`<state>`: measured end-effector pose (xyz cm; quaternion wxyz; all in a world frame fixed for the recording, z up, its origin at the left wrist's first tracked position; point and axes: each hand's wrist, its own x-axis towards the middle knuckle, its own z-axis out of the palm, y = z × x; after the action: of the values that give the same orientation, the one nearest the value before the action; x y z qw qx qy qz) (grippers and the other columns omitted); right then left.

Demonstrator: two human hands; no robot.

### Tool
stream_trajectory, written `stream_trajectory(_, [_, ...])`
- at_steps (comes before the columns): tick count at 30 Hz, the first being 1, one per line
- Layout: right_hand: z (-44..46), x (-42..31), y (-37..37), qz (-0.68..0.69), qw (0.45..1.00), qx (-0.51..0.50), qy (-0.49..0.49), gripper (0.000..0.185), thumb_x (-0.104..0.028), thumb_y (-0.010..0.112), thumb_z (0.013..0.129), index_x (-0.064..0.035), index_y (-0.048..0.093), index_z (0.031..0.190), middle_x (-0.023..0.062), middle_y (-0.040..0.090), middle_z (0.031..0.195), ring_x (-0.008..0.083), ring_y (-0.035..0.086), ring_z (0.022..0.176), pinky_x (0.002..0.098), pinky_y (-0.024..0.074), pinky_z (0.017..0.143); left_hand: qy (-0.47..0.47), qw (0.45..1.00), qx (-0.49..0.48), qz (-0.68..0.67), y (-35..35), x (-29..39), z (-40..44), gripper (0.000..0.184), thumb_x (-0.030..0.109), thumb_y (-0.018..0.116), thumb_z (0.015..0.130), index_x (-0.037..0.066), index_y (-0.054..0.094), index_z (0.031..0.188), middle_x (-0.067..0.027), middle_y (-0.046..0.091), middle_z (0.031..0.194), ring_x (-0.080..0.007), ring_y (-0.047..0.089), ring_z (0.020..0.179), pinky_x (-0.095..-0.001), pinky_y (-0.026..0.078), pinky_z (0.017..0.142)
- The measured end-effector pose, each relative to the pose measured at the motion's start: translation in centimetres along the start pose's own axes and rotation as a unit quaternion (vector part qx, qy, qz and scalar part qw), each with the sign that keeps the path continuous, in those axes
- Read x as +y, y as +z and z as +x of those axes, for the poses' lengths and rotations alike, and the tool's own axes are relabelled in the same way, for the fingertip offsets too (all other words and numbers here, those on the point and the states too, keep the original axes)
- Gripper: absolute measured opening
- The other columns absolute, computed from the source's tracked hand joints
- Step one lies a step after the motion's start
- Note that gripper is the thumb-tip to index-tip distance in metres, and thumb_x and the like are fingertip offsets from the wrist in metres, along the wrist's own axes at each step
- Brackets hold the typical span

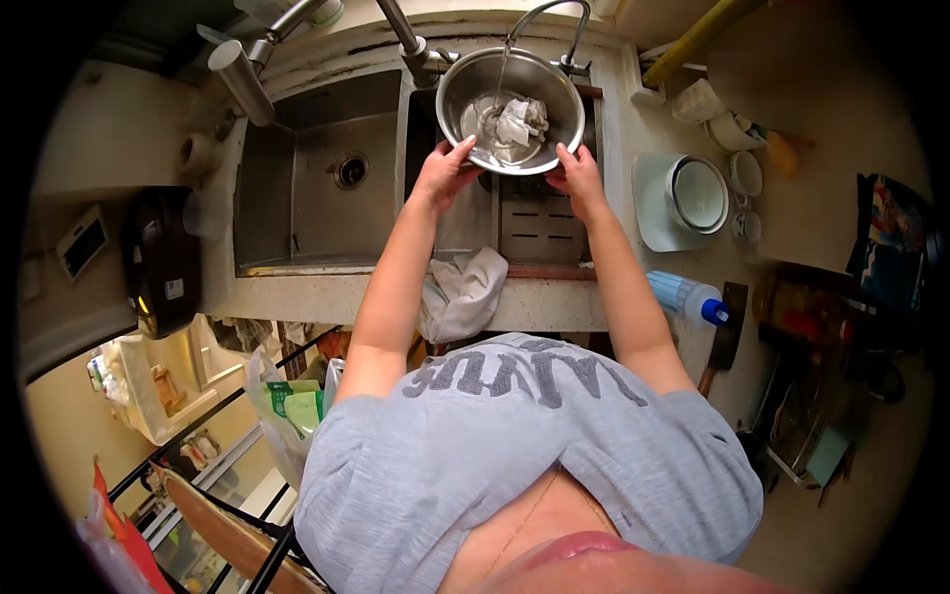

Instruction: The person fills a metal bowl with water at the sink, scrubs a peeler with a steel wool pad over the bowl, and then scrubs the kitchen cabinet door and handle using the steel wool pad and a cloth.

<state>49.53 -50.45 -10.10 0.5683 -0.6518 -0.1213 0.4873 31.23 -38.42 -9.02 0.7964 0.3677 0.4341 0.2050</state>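
A round metal bowl (455, 104) is held over the right part of the sink, under a thin curved tap (547, 8). A thin stream of water runs from that tap into the bowl. Crumpled whitish pieces (522, 121) lie in water inside it; what they are I cannot make out. My left hand (445, 176) grips the near left rim, thumb on top. On the near right rim my right hand (580, 182) holds on in the same way. The undersides of both hands are partly hidden.
An empty sink basin (336, 213) with a drain lies left. A grey cloth (467, 292) hangs over the front edge. To the right are stacked bowls (700, 195), a blue-capped bottle (683, 298) and a cleaver (730, 322). A thick metal tap (401, 28) rises behind the sink.
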Motion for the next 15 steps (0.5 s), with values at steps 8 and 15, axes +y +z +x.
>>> stream_trajectory(8, [1.3,5.7,-2.2,-0.031,0.993,0.072,-0.087,0.022,-0.019,0.050,0.082,-0.0042,0.053,0.098,0.0077,0.059,0.087,0.0191,0.057,0.080,0.0315,0.0447,0.070,-0.014,0.999,-0.007,0.051,0.6,0.0,-1.4,0.031,0.025,0.053,0.082,0.004,0.045,0.103,-0.0055,0.057,0.094,-0.0160,0.059,0.080,-0.0275,0.048,0.068])
stream_trajectory(15, [1.3,9.8,-1.1,-0.569,0.781,-0.007,-0.259,0.052,-0.017,0.069,0.060,-0.0037,0.048,0.106,0.0153,0.049,0.107,0.0319,0.048,0.099,0.0380,0.0407,0.084,-0.001,1.000,0.030,0.003,0.5,-0.2,-1.2,0.022,0.019,0.049,0.083,0.003,0.046,0.097,-0.0052,0.058,0.085,-0.0141,0.058,0.073,-0.0246,0.050,0.060])
